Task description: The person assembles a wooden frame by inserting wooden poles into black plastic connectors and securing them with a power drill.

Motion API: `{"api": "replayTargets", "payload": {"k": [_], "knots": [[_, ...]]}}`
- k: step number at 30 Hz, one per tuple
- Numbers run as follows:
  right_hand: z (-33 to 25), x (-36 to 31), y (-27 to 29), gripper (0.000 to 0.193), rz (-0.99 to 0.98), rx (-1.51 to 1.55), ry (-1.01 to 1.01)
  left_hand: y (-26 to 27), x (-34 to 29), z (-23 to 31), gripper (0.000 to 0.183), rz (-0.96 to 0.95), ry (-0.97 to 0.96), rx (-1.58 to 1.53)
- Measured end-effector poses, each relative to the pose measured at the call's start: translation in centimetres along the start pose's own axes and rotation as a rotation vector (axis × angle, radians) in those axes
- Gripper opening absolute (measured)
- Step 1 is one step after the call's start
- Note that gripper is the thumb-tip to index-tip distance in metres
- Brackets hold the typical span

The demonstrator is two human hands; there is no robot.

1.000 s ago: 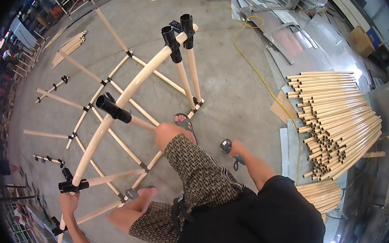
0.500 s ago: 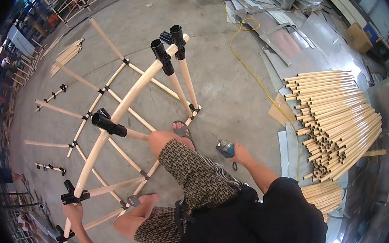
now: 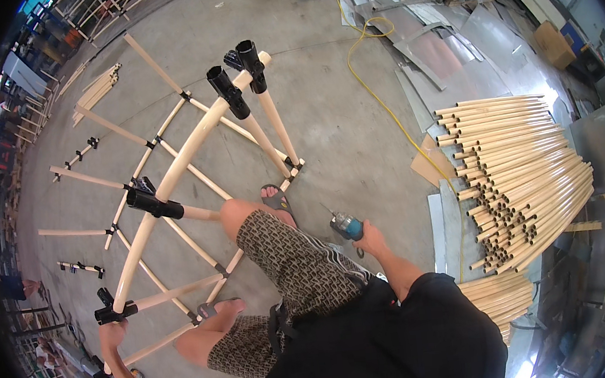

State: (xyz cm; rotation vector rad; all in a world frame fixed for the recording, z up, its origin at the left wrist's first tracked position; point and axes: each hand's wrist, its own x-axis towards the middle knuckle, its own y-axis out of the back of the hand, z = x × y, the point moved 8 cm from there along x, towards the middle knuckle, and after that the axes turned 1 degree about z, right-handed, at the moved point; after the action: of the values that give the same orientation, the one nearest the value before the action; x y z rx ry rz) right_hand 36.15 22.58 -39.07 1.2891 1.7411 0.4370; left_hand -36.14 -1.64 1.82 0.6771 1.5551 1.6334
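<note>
My left hand (image 3: 115,333) is closed round the long cream top pipe (image 3: 193,147) of a pipe frame, just below a black joint (image 3: 116,310). More black joints sit along this pipe, among them a double-ended one (image 3: 152,202) in the middle and an open-topped one (image 3: 226,92) towards its far end. Upright pipes run from the joints down to the floor-level part of the frame. Off to the right, clear of the frame, my right hand (image 3: 371,240) grips a teal cordless drill (image 3: 347,225), its bit pointing up and left.
A large stack of cream pipes (image 3: 527,174) lies on the right. Metal sheets (image 3: 450,58) and a yellow hose (image 3: 364,74) spread over the floor behind it. More pipes (image 3: 98,92) lie at the far left. My feet stand close to the frame's lower bars.
The view has shifted slightly, so frame and pipes appear a little further left. My left hand stays on the pipe, and the drill remains in my right hand.
</note>
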Motion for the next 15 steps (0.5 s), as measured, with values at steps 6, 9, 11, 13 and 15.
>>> {"api": "replayTargets", "payload": {"k": [6,9,11,13,15], "knots": [[-1.5,1.0,1.5,0.061,0.147,0.173,0.108,-0.6,-1.7,0.0,0.023,0.527,-0.145,0.156],[-4.3,1.9,3.4,0.052,0.193,0.235,0.077,-0.4,-1.6,-0.7,0.02,0.546,-0.082,0.184],[-6.1,2.3,5.4,0.058,0.261,0.257,0.065,-0.7,-1.5,-2.1,0.019,0.515,-0.046,0.223],[-7.5,2.6,8.8,0.058,0.321,0.303,0.044,-0.6,-1.2,-0.9,0.02,0.477,-0.033,0.175],[-9.4,2.7,12.8,0.063,0.371,0.423,0.106,0.1,-1.5,-0.1,0.02,0.48,-0.037,0.114]]}}
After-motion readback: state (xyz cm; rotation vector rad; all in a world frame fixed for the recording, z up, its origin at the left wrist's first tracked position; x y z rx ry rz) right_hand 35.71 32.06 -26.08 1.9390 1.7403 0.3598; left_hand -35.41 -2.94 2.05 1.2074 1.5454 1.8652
